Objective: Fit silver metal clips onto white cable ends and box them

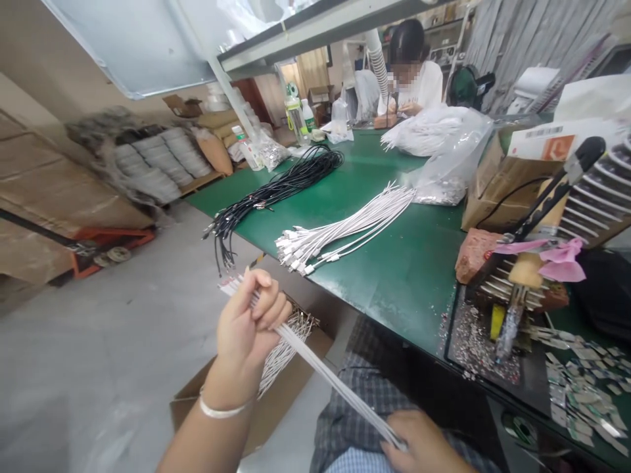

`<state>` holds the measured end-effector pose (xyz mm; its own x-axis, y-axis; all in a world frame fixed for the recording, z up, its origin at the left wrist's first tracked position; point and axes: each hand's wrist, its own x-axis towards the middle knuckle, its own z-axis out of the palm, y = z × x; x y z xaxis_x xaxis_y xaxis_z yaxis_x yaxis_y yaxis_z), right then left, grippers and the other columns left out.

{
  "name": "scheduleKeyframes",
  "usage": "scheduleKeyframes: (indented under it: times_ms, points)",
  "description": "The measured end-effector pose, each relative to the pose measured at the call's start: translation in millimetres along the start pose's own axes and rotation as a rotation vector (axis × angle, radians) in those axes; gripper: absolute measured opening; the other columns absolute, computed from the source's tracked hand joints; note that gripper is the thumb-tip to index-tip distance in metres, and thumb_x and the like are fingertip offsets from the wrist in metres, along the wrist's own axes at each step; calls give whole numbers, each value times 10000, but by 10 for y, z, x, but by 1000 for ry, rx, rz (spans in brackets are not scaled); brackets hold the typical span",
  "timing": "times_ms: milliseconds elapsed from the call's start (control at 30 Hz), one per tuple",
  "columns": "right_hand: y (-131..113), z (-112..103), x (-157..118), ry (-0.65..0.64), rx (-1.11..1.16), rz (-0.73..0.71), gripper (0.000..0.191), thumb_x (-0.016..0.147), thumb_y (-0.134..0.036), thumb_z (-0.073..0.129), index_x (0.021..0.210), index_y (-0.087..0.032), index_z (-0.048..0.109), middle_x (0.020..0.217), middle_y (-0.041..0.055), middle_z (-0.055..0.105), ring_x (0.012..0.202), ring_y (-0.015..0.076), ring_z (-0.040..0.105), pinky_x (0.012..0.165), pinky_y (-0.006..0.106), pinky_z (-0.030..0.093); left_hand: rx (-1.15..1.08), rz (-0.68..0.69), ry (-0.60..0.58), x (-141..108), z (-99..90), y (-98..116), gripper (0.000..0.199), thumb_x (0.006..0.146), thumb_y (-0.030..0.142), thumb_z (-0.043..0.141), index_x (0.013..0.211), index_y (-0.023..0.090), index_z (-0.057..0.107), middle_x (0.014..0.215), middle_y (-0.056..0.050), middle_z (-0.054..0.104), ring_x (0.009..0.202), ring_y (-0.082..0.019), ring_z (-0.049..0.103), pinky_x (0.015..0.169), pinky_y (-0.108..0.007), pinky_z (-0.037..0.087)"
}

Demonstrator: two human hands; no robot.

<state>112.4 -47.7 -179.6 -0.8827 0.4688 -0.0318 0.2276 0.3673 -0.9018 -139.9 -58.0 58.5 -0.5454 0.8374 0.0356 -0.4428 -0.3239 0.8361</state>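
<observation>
A thin bundle of white cables (335, 381) stretches between my two hands, held off the table's front edge. My left hand (256, 315) is wrapped round one end, with reddish wire tips poking out past the thumb. At the lower end my right hand (419, 440) closes on the same bundle near my lap. Beneath my left hand an open cardboard box (296, 394) on the floor holds more white cables. On the green table (389, 276) lie a fanned bunch of white cables (350, 226) and a bunch of black cables (286, 184).
At right, a soldering iron (513, 322) rests in a coil stand beside a brick (476, 253), with small circuit boards (582, 381) scattered near it. A clear plastic bag (453, 164) lies farther back. Another person (411, 72) sits across the table. A shelf (305, 33) hangs overhead.
</observation>
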Motion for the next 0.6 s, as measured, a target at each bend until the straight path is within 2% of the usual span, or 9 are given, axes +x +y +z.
scheduleKeyframes:
  times_ms: [67,133,200,233,300,367,467,533,600]
  points:
    - [42,0,-51,21,4,17,140,636,-170,657,558,-181,542,590,-10,502,553,131,456,518,244,290,95,-6,-63,-37,52,49,289,925,360,550,707,201,654,468,97,139,376,-65,43,355,-193,132]
    - [25,-56,-108,55,42,44,115,636,-204,712,712,-183,629,766,28,587,701,180,567,617,265,407,211,-28,-164,-88,107,118,273,905,401,572,718,229,672,452,96,138,368,-69,68,365,-211,137]
    - [-17,-155,-179,134,113,51,257,689,-246,706,936,-199,649,939,61,597,865,222,600,756,317,465,387,-21,-252,-145,166,219,272,889,436,580,732,246,694,428,90,173,363,-80,113,373,-231,150]
    - [-38,-213,-222,179,154,41,269,742,-278,672,998,-207,632,971,67,586,903,227,596,793,335,469,503,-6,-280,-174,199,272,287,886,456,572,737,248,703,420,79,221,365,-89,147,373,-239,156]
    - [-80,-334,-319,233,223,5,192,865,-360,545,965,-211,613,917,58,564,861,210,581,762,332,464,763,7,-347,-226,275,338,319,881,474,555,726,241,707,462,30,380,390,-111,248,370,-249,185]
    - [-139,-446,-419,237,275,-9,300,941,-431,422,837,-204,588,815,37,533,768,186,553,690,311,439,970,-65,-471,-265,357,294,327,893,444,533,703,232,695,553,-19,509,458,-140,371,401,-255,264]
    - [-301,-592,-545,272,303,26,412,978,-453,370,707,-191,535,717,12,491,683,154,513,630,284,399,1023,-299,-697,-315,453,-30,321,922,395,507,719,219,683,658,-39,582,598,-166,480,537,-261,362]
    - [-445,-690,-603,343,275,32,412,985,-409,390,680,-181,547,692,8,493,650,135,507,603,265,390,859,-511,-789,-366,489,-366,320,933,440,493,810,211,680,647,-8,513,583,-148,424,536,-256,331]
    - [-579,-805,-649,423,231,-5,371,983,-373,424,736,-175,618,707,19,534,659,130,534,601,253,408,577,-697,-826,-441,516,-718,326,920,496,511,899,204,655,623,31,418,555,-129,343,517,-246,276]
